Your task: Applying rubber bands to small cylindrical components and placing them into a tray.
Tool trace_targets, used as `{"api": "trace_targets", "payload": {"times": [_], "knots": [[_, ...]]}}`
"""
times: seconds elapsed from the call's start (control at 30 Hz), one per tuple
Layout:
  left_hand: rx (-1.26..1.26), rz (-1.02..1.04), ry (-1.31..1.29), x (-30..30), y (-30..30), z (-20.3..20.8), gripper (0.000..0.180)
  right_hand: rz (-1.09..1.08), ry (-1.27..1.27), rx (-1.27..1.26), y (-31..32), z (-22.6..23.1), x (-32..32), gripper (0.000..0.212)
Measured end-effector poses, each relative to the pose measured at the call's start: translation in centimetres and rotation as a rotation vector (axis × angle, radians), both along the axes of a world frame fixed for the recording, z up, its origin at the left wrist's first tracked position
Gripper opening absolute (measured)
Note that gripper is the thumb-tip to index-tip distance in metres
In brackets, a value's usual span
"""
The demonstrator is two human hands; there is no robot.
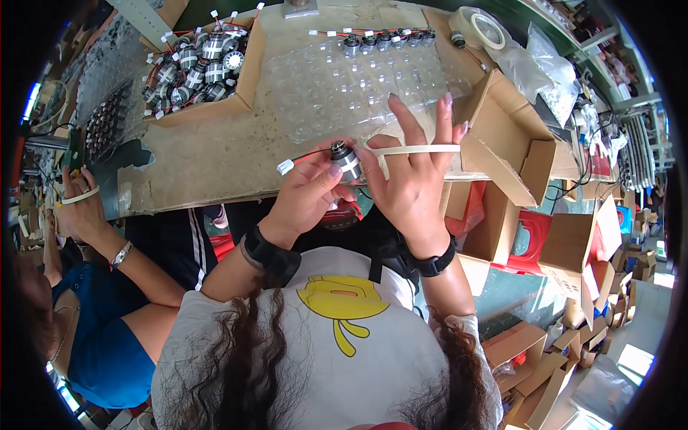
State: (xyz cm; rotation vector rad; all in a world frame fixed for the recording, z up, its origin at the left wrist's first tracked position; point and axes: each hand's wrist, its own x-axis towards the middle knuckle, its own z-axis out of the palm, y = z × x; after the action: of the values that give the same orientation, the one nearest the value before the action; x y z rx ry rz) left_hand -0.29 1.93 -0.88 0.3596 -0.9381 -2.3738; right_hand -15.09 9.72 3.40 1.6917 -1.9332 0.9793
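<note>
My left hand [304,197] grips a small cylindrical motor [347,162] with a dark body and a pale band around it. From the motor a red and black lead runs left to a white connector [286,167]. Close to the motor's right side is my right hand [414,175], its thumb and index finger drawn together at one end of a narrow cream-coloured band [419,149]. That band stretches across the other fingers, which are raised and spread. Whether it is tape or elastic I cannot tell.
A cardboard box [247,79] full of wired motors stands at the back left. Several motors [385,41] line a clear plastic tray [315,93]. An open carton [502,129] and a tape roll [489,32] are at right. On the left, a co-worker's hand [82,208] rests near the table.
</note>
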Motion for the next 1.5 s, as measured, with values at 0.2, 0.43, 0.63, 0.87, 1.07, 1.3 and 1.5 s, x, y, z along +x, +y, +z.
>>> {"api": "trace_targets", "payload": {"times": [0.2,0.43,0.63,0.87,1.07,1.3,1.5], "knots": [[-0.017,0.011,0.029,-0.2,-0.4,-1.4,0.044,0.067,-0.048,0.037,-0.3,-0.3,-0.2,0.011],[-0.017,-0.002,0.041,0.1,-0.8,-0.6,0.041,0.315,-0.316,0.107,0.3,1.7,-2.7,0.009],[0.035,-0.058,0.055,0.0,-0.7,-1.3,0.041,0.115,-0.112,0.058,0.3,1.1,-1.1,0.009],[0.135,-0.068,0.05,-0.3,-0.8,-1.5,0.046,0.009,0.031,0.0,-0.3,-1.0,0.3,0.011],[0.142,-0.084,0.19,-0.6,-0.9,-1.6,0.038,0.056,-0.044,0.0,-0.2,0.2,-0.2,0.01],[0.112,-0.086,0.161,-0.2,-1.0,-1.1,0.035,0.182,-0.19,0.052,0.4,1.7,-1.7,0.008],[0.147,-0.102,0.164,-0.6,-0.8,-0.5,0.036,0.123,-0.139,0.041,0.2,0.6,-0.7,0.01]]}}
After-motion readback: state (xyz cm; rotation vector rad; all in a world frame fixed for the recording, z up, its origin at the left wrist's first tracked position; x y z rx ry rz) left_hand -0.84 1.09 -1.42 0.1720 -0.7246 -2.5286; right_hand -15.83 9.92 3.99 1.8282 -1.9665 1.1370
